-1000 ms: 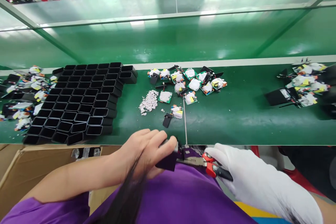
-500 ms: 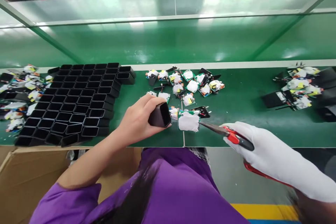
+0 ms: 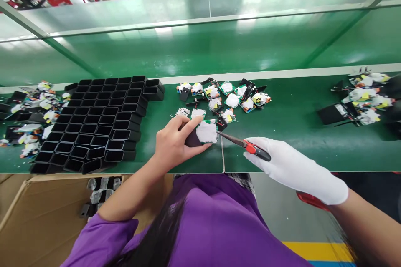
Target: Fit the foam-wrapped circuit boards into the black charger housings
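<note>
My bare left hand (image 3: 175, 139) is closed around a black plastic case (image 3: 192, 138), lying sideways with its mouth to the right. At that mouth sits a circuit board (image 3: 207, 132) coated in white paste; how far it is inside is hard to see. In its white glove, my right hand (image 3: 266, 156) grips long-nose pliers (image 3: 239, 141) with red and black handles. The plier tips meet the board's right edge. Just behind, several more white-coated boards (image 3: 232, 100) lie loosely on the green bench, some with black parts attached.
Rows of open black cases (image 3: 100, 119) stand at the left of the bench (image 3: 291, 133). Further boards are heaped at the far left (image 3: 34, 112) and far right (image 3: 365, 96). A cardboard box (image 3: 46, 212) is below the left front edge. A green partition (image 3: 200, 50) runs behind.
The pliers and the coated board have moved left, up to the mouth of the black case. My left hand and the case have turned slightly, and my left thumb and fingers now reach the board.
</note>
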Action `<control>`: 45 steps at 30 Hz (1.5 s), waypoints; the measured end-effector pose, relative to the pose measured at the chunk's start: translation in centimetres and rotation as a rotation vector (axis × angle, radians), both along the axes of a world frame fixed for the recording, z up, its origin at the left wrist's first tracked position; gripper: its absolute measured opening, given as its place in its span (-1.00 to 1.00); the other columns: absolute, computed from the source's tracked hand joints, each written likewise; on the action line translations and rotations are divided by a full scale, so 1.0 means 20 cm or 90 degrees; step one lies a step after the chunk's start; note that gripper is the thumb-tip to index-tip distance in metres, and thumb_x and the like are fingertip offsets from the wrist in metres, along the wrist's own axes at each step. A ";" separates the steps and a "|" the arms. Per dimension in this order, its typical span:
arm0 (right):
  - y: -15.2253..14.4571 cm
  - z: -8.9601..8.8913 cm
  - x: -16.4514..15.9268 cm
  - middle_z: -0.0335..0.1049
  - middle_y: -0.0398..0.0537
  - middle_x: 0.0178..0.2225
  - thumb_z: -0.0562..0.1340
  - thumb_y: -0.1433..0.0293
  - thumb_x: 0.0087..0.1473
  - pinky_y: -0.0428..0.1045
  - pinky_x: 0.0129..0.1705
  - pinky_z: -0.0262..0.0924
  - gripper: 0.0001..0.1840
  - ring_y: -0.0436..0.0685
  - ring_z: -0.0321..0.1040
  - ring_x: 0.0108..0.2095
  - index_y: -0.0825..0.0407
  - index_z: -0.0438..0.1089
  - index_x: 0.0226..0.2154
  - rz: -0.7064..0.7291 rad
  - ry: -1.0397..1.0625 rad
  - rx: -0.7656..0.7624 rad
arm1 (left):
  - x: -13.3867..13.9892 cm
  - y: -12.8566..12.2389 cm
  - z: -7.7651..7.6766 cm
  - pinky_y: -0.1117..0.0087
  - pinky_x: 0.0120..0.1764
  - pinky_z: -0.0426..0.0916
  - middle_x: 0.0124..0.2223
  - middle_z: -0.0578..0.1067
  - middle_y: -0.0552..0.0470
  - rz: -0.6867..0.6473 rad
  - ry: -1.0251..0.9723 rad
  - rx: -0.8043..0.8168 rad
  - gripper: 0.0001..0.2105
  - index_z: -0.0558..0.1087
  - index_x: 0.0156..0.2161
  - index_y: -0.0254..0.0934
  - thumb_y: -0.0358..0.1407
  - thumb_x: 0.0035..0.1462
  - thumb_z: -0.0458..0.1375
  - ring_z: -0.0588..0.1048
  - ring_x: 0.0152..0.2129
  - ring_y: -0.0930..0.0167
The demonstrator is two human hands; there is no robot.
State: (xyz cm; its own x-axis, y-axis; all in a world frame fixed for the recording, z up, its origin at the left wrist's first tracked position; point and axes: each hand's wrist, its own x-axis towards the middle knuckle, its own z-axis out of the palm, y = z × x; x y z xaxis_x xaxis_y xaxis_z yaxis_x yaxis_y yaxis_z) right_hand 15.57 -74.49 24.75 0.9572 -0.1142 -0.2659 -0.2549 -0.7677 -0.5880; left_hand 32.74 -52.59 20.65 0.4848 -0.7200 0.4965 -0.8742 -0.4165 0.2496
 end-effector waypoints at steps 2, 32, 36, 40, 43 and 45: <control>0.01 -0.04 -0.01 0.50 -0.11 -0.32 0.04 0.19 0.29 0.03 -0.32 0.31 -0.72 0.13 0.41 -0.40 -0.04 0.39 -0.22 0.011 -0.013 -0.004 | 0.02 0.01 -0.01 0.46 -0.36 0.31 -0.20 0.54 0.01 -0.008 -0.028 0.014 -0.50 0.46 0.07 -0.13 0.01 0.05 0.28 0.53 -0.32 0.39; 0.09 -0.21 0.10 0.46 0.08 -0.05 0.36 0.08 0.07 0.20 0.02 0.36 -0.48 0.29 0.42 -0.05 -0.05 0.43 0.03 -0.071 -0.337 0.090 | 0.10 -0.14 -0.04 0.37 -0.15 0.38 -0.08 0.54 0.02 -0.217 0.318 -0.142 -0.50 0.36 0.06 -0.16 -0.21 0.00 0.35 0.51 -0.19 0.35; 0.22 -0.28 0.32 0.31 0.14 0.16 0.36 -0.07 -0.02 0.22 0.19 0.24 -0.16 0.31 0.30 0.16 -0.04 0.23 0.20 -0.135 -0.398 0.352 | 0.11 -0.17 -0.06 0.34 -0.10 0.39 -0.04 0.54 -0.02 -0.273 0.331 -0.154 -0.48 0.34 0.09 -0.15 -0.20 0.01 0.35 0.52 -0.15 0.33; 0.19 -0.29 0.43 0.38 0.11 0.07 0.43 -0.01 -0.09 0.16 0.16 0.27 -0.25 0.27 0.36 0.10 -0.02 0.31 0.07 -0.157 -0.431 0.383 | 0.17 -0.17 -0.09 0.32 -0.08 0.40 0.00 0.49 -0.07 -0.242 0.406 -0.133 -0.42 0.27 0.09 -0.17 -0.18 -0.02 0.36 0.52 -0.10 0.30; 0.13 -0.25 0.45 0.43 0.07 0.01 0.49 0.10 -0.16 0.16 0.09 0.33 -0.34 0.26 0.40 0.04 -0.03 0.37 -0.03 -0.115 -0.425 0.339 | 0.20 -0.16 -0.11 0.29 -0.06 0.41 0.02 0.43 -0.11 -0.266 0.486 -0.149 -0.33 0.19 0.06 -0.16 -0.11 -0.11 0.42 0.49 -0.02 0.25; 0.11 -0.23 0.46 0.45 0.04 -0.01 0.50 0.14 -0.16 0.14 0.04 0.36 -0.36 0.24 0.43 -0.01 -0.04 0.38 -0.04 -0.092 -0.407 0.346 | 0.22 -0.16 -0.14 0.31 -0.14 0.43 -0.01 0.41 -0.09 -0.290 0.541 -0.156 -0.32 0.15 0.00 -0.14 -0.07 -0.13 0.43 0.50 -0.07 0.28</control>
State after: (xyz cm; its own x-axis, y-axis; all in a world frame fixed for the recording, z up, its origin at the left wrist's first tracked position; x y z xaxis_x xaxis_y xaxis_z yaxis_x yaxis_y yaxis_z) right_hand 24.83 -72.37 20.10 0.9280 -0.2593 0.2677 0.1782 -0.3222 -0.9297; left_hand 37.08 -55.86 17.94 0.4516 -0.8497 0.2720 -0.4288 0.0607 0.9014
